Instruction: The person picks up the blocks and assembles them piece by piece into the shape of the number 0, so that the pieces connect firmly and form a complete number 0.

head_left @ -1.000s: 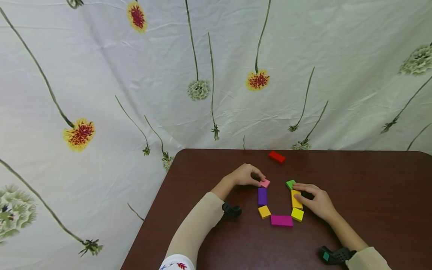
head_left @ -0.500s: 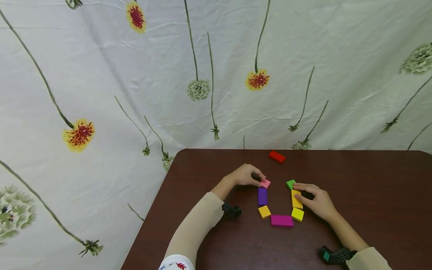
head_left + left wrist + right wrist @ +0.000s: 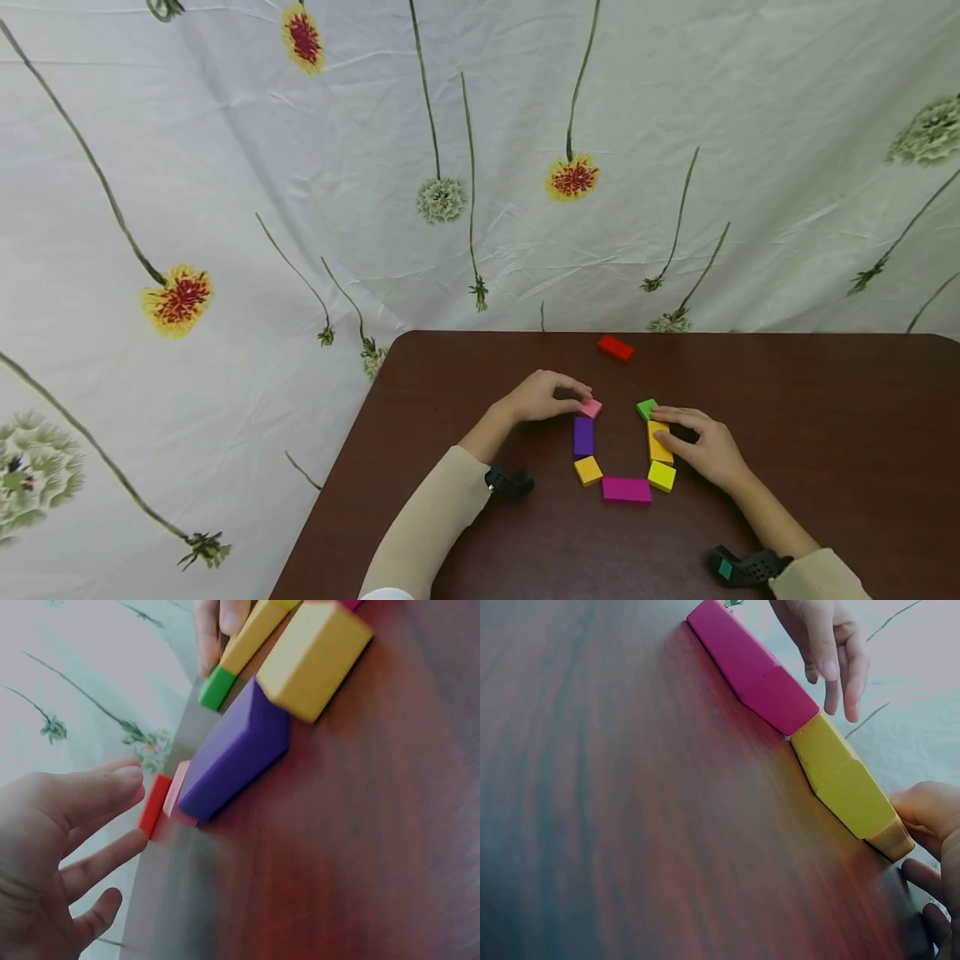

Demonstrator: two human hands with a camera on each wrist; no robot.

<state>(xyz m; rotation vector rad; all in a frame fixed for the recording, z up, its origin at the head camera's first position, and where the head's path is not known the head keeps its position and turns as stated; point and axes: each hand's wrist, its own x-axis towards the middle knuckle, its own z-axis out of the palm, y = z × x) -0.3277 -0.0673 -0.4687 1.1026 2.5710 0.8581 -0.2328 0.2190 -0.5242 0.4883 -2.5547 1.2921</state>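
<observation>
Small coloured blocks form a U on the dark table. My left hand [image 3: 543, 395] is at the pink block [image 3: 591, 408] at the U's left top. In the left wrist view its thumb and fingers [image 3: 101, 862] are spread, with a gap to the pink block. Below lie a purple block [image 3: 583, 437], an orange-yellow block [image 3: 588, 472] and a magenta block [image 3: 626, 490]. My right hand [image 3: 708, 446] rests at the other side, its fingers extended toward the green block [image 3: 646, 409] and its thumb on the long yellow block [image 3: 658, 452]. A short yellow block [image 3: 662, 476] sits beneath that one.
A red block [image 3: 616, 348] lies by itself near the table's [image 3: 825, 433] far edge. Behind the table hangs a white cloth [image 3: 360, 150] printed with flowers. Dark straps with devices [image 3: 510, 482] sit on both wrists.
My left hand has lowered slightly and its fingers have loosened from the pink block, which stays in place. My right hand and the other blocks have not visibly moved.
</observation>
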